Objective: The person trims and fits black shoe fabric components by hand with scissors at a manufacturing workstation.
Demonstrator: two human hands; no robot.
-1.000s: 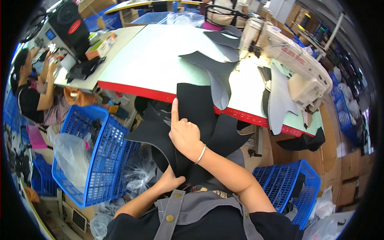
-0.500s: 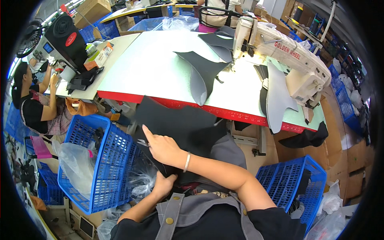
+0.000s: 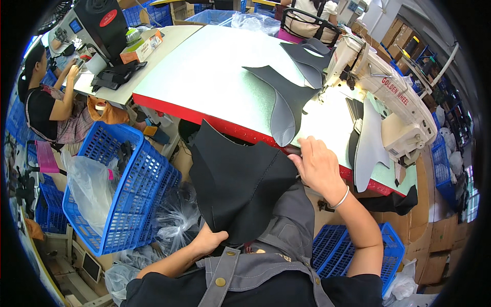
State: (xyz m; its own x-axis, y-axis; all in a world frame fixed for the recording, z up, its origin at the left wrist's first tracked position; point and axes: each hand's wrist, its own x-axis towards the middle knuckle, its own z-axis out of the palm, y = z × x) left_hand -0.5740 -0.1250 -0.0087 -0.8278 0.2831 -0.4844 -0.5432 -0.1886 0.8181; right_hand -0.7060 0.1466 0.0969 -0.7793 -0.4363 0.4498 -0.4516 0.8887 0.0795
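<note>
Fingers of the left hand clamped on the bottom edge of a black fabric piece, on the near side of the red-edged surface. Piece hangs tilted, visible seam line running down its right part; can't tell if it touches the surface. Right hand at the surface's front edge, fingers straight and close together, thumb apart by the piece's right corner; can't tell if it grips. Curved grey-black piece on the surface, tip at the front edge. Sewing machine at the surface's right end, light grey piece there too, hanging over the front edge. Blue basket left of the surface's near side, second blue basket below its right part. Seated co-worker left of the surface.
</note>
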